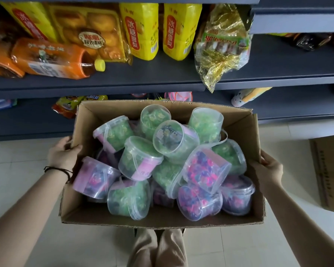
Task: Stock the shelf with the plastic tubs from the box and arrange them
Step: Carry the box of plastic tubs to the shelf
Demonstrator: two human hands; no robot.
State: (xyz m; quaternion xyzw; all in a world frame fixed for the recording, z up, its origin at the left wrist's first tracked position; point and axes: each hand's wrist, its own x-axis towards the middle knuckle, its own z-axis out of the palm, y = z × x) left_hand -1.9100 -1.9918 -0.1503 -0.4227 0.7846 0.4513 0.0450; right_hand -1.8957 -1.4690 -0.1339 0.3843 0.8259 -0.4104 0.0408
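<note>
An open cardboard box (89, 207) is held in front of me above the floor. It is piled with several clear plastic tubs, some with green contents (139, 157) and some with pink and purple contents (204, 168). My left hand (63, 153) grips the box's left wall, thumb over the rim. My right hand (268, 167) grips the right wall the same way. The dark shelf (143, 74) runs across just beyond the box.
The shelf carries yellow bottles (141, 31), an orange bottle (52, 58) lying on its side, a pastry pack (89, 29) and a gold-wrapped bag (220, 45). A lower shelf (297, 106) holds snack bags. Another cardboard box (330, 170) stands on the tiled floor at right.
</note>
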